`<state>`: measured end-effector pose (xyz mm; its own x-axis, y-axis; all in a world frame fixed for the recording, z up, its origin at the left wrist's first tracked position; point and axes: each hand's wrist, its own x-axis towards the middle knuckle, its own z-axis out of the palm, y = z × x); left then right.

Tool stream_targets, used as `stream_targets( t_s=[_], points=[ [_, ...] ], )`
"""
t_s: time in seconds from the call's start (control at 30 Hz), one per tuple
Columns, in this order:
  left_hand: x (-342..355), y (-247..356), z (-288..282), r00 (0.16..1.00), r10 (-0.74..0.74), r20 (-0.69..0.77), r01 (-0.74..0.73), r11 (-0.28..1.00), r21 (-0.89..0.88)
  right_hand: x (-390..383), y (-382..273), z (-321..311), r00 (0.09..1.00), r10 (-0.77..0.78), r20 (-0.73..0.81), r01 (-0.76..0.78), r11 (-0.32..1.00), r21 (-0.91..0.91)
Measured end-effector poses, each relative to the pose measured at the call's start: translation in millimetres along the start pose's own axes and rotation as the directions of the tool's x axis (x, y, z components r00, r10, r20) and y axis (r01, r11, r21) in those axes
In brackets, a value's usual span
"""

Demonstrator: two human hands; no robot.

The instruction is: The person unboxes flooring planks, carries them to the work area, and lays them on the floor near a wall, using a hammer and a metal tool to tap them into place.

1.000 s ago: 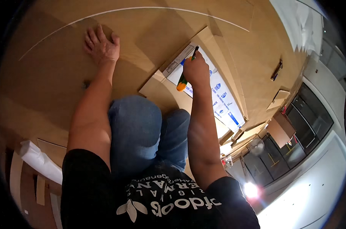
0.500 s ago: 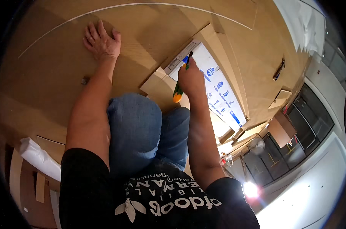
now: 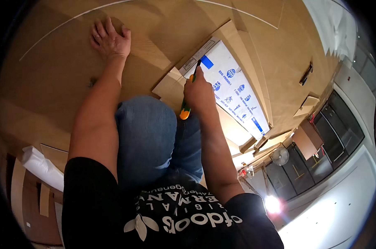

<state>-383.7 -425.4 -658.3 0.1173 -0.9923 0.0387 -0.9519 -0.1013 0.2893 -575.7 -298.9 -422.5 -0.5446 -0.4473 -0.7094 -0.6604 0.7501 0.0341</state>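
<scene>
My right hand (image 3: 198,94) is closed round a green-and-yellow utility knife (image 3: 185,113). Its dark tip lies over the near-left end of a flat white box (image 3: 241,93) with blue printing, close to a blue patch; whether it touches the surface I cannot tell. Opened cardboard flaps (image 3: 228,35) surround the box. Farther left, my left hand (image 3: 112,41) rests with fingers spread on the brown board surface (image 3: 150,31), holding nothing. My denim-clad knees (image 3: 148,128) sit below, between the two arms.
A slim dark tool (image 3: 307,74) and a cardboard scrap (image 3: 307,106) lie at the right. White plastic sheeting (image 3: 333,25) is at the upper right, and a white roll (image 3: 42,167) at the lower left. A fan (image 3: 280,156) and a bright lamp (image 3: 272,204) stand lower right.
My right hand has drawn the knife a little left and toward me, uncovering more of the blue patch and printing. My left hand stays spread in nearly the same place.
</scene>
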Motion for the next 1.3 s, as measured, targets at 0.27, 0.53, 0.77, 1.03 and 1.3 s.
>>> stream_targets(
  t_s=[0.27, 0.53, 0.77, 1.03, 1.3],
  points=[
    [4, 0, -1, 1.0, 0.007, -0.005, -0.007, 1.0, -0.004, -25, -5, 10, 0.979, 0.031, 0.203, -0.015, 0.997, -0.082],
    [3, -3, -1, 0.999, 0.019, -0.039, -0.024, 0.99, -0.137, -60, 21, 16, 0.943, -0.132, 0.305, 0.146, 0.989, -0.022],
    [7, -5, 3, 0.998, 0.026, -0.057, -0.028, 0.999, -0.027, -41, 73, -6, 0.936, -0.34, 0.093, 0.352, 0.887, -0.299],
    [9, -5, -3, 0.999, 0.02, -0.031, -0.023, 0.994, -0.109, -11, 76, -21, 0.844, -0.511, 0.16, 0.518, 0.7, -0.492],
    [13, -4, -2, 1.0, 0.017, -0.012, -0.018, 0.999, -0.048, -14, 80, -14, 0.856, -0.488, 0.173, 0.492, 0.662, -0.566]
  ],
)
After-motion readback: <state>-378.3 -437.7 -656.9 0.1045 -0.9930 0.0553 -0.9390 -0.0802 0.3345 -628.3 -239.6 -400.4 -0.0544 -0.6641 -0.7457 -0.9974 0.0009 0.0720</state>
